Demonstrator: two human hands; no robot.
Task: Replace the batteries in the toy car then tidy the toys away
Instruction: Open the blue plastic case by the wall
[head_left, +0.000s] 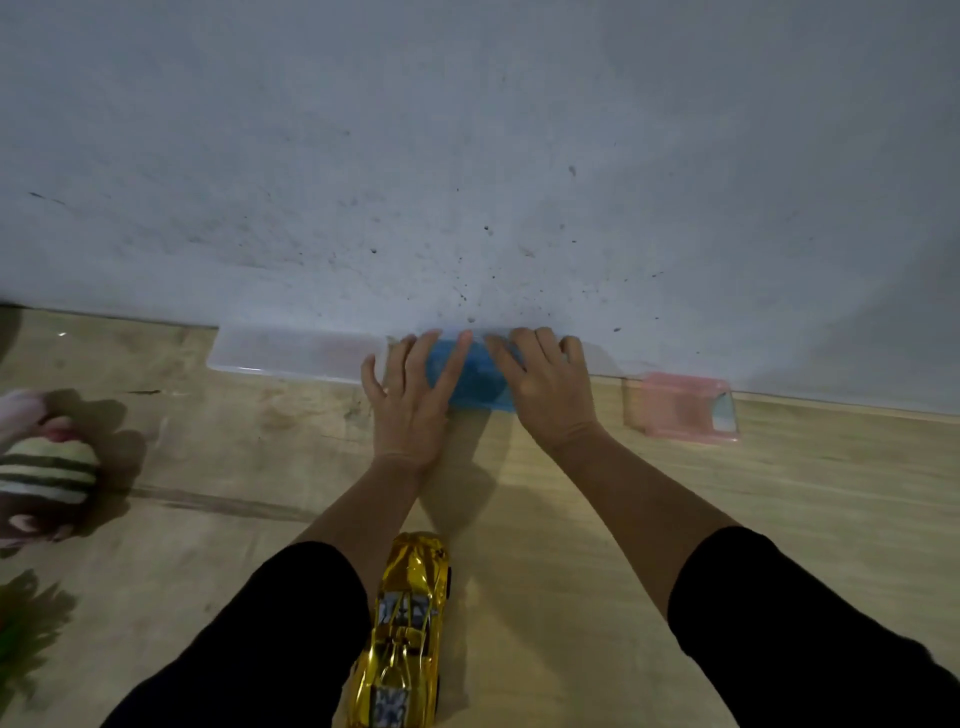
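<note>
A shiny gold toy car (405, 629) lies on the wooden floor between my forearms, nose pointing away from me. Both hands rest on a blue plastic container (475, 376) standing against the wall. My left hand (410, 397) lies flat on its left side with fingers spread. My right hand (545, 387) covers its right side, fingers curled over the far edge. No batteries are visible.
A long clear plastic lid or tray (296, 351) leans at the wall's foot, left of the blue container. A pink translucent box (680, 408) stands to the right. A striped plush toy (44, 467) lies at the far left. The pale wall (467, 156) rises just beyond.
</note>
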